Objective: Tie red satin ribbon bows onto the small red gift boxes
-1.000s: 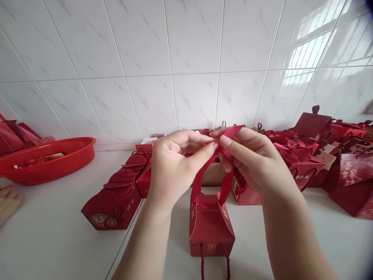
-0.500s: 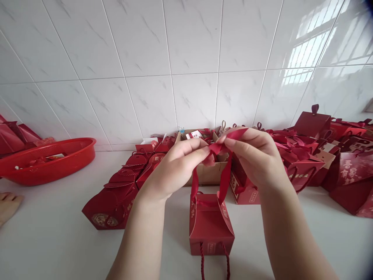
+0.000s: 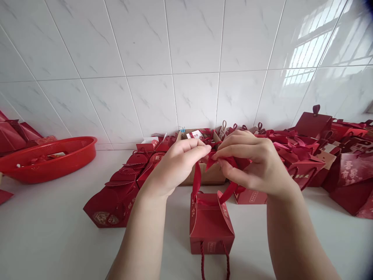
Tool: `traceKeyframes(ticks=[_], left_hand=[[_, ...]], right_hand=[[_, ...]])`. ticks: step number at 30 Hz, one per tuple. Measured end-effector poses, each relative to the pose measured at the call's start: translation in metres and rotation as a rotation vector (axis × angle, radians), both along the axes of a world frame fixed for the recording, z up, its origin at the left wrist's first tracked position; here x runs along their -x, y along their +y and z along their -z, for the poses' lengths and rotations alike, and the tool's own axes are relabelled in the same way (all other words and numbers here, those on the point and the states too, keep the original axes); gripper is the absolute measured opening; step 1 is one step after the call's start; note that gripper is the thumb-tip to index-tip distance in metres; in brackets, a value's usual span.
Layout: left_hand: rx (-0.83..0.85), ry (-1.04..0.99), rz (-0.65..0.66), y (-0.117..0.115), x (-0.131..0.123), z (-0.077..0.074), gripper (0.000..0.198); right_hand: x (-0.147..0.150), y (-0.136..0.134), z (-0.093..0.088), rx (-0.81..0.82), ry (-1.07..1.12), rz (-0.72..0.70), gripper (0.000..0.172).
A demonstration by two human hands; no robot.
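A small red gift box [image 3: 211,221] stands on the white counter between my forearms, its twisted cord handle hanging toward me. A red ribbon [image 3: 197,179] threads through the box's top and rises in two strands to my hands. My left hand [image 3: 182,161] pinches the ribbon between thumb and fingers. My right hand [image 3: 253,157] faces it, with thumb and fingertips closed on the ribbon close to the left fingertips. The ribbon's crossing is partly hidden behind the fingers.
Several closed red boxes [image 3: 110,204] stand in rows at left. A cardboard box [image 3: 211,175] holding cards and ribbons sits behind my hands. Ribboned red boxes [image 3: 300,161] crowd the right side. A red plastic basket [image 3: 67,163] is at far left, before the tiled wall [image 3: 195,39].
My right hand has shifted slightly down, its fingers regripping the ribbon, and the right strand hangs more slackly. At far left, another person's hand has left view and a red piece shows there.
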State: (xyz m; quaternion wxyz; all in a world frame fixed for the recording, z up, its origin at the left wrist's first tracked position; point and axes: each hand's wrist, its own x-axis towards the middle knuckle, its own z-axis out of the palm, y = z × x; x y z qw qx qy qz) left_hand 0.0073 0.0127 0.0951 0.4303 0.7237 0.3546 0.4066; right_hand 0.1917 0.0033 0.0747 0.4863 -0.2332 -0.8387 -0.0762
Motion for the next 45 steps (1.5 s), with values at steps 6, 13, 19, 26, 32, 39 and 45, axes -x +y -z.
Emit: traceKeyframes(ticks=[6,13,19,26,32,39,45], left_hand=[[-0.036,0.017,0.055,0.003,0.006,0.000,0.023],[-0.067,0.079,0.037,0.002,0.007,0.001,0.013],[-0.087,0.100,0.065,0.000,0.008,0.001,0.007],[-0.256,0.069,0.030,0.002,-0.001,0.004,0.005],[-0.642,0.200,-0.185,-0.005,-0.002,0.002,0.013],[-0.944,0.459,-0.405,-0.024,0.024,-0.011,0.010],[-0.949,0.759,-0.451,-0.038,0.060,-0.006,0.016]], right_hand=[[0.000,-0.001,0.001,0.017,-0.016,0.078,0.014],[-0.001,0.005,0.003,0.019,-0.027,0.084,0.015],[-0.001,0.006,0.003,0.023,-0.026,0.063,0.015],[0.001,0.007,0.004,0.035,0.051,-0.006,0.017],[0.007,0.005,0.008,0.249,0.334,-0.136,0.018],[0.002,-0.020,0.020,0.464,0.704,0.035,0.012],[-0.022,-0.051,0.043,0.595,0.707,0.274,0.022]])
